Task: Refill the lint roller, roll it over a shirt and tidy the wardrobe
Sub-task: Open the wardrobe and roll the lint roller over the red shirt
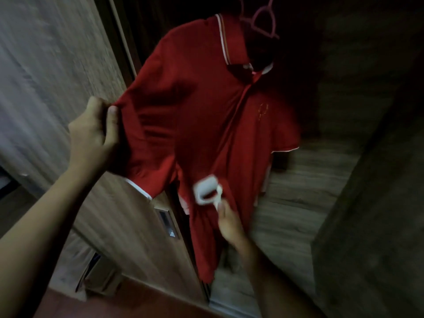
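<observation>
A red short-sleeved polo shirt with white trim on its collar and cuffs [206, 115] hangs from a pink plastic hanger [263, 19] in front of an open wardrobe, its body slanting down across the middle of the view. The left hand [96, 134] is at the shirt's left edge, near the sleeve, with thumb and fingers closed in a pinch on a fold of the red fabric, drawing that side of the shirt outward and taut. Lower down, the right hand [229, 222] has its fingers wrapped round the white handle of a small white lint roller [207, 191], whose roller head lies against the lower front of the shirt, just beside the placket line; the roller and the hand are blurred, so the exact finger placement on the handle is hard to make out. Behind the left arm stands a light wood-grain wardrobe door [57, 65] with a recessed metal pull handle [167, 222] set into its edge, just below the shirt's white-edged sleeve cuff. To the right of the shirt the wardrobe's interior [309, 203] shows wood-grain panels in dim light, and the far right and upper corners are too dark to read.
</observation>
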Available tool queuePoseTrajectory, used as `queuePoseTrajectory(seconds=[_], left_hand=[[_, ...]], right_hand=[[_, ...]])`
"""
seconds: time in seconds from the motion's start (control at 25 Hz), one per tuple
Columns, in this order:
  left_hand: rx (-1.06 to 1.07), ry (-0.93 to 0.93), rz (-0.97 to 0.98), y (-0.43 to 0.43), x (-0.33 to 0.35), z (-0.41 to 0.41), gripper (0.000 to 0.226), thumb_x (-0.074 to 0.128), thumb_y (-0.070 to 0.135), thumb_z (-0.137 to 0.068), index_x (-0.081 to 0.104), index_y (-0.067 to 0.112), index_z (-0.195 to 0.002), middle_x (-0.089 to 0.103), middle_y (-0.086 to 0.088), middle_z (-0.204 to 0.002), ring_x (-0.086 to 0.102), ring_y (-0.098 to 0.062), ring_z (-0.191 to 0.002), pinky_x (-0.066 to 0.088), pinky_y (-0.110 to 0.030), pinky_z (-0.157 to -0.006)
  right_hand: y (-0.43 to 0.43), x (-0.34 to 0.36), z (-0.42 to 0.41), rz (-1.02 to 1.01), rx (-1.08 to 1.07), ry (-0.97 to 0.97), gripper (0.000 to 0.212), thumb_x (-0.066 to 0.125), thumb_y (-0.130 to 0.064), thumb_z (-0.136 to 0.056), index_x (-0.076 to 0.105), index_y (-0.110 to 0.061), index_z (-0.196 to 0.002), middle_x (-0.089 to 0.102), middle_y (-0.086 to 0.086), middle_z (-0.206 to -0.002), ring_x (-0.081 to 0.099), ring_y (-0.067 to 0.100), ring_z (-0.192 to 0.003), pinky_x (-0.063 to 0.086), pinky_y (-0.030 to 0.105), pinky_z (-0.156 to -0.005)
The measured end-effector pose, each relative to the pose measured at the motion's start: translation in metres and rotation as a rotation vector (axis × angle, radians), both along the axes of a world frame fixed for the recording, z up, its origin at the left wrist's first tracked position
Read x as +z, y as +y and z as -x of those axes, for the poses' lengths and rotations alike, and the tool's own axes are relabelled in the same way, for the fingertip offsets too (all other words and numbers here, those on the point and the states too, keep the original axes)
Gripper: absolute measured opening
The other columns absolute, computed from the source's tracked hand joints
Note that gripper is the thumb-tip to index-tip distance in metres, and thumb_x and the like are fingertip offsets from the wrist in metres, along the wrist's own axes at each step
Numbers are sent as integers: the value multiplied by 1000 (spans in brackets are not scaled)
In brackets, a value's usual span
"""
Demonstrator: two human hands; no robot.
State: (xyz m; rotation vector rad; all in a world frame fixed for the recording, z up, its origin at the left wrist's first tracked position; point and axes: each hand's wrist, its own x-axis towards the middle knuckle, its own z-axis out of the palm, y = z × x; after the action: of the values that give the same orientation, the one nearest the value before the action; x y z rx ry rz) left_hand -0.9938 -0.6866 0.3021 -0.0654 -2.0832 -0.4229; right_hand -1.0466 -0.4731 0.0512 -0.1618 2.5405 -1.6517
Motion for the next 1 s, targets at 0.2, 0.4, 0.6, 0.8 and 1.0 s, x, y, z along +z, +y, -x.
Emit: queuePoseTrajectory(seconds=[0.2,0.4,0.6,0.8,1.0], left_hand=[[-11,-2,17,-5,-2,3,29,40,18,-97,31,34,-76,52,-21,-67,53,-27,-64,22,-21,-62],[-19,-5,15,-2,1,0,35,42,16,-98,29,38,-75,55,-24,-70,52,-31,-64,21,-19,-61],[-29,-8,29,-2,2,1,36,43,13,-97,29,38,-75,57,-26,-73,50,-29,-68,22,-19,-61],[-18,-13,24,-7,-1,4,23,42,15,-96,43,29,-78,53,-22,-70,54,-34,-65,23,-20,-62],[-1,-28,34,-5,0,2,17,42,14,-97,50,16,-82,56,-25,-72,55,-35,-68,21,-19,-62]], right_hand=[[-2,-12,-14,44,-79,-115,65,17,-58,-93,47,-12,-129,59,17,-125,56,30,-115,40,31,-89],[10,147,55,236,-213,220,37,22,-33,-101,48,-12,-119,62,17,-109,58,27,-98,34,28,-73],[-3,103,50,136,-170,255,33,26,-28,-101,48,-9,-116,64,21,-100,61,31,-89,35,33,-66],[-12,-57,-28,-122,7,-199,52,21,-41,-98,44,-10,-132,61,22,-120,59,34,-110,44,32,-84],[-5,19,14,144,-252,-160,42,24,-33,-101,45,-8,-128,61,23,-114,62,36,-100,48,29,-71]])
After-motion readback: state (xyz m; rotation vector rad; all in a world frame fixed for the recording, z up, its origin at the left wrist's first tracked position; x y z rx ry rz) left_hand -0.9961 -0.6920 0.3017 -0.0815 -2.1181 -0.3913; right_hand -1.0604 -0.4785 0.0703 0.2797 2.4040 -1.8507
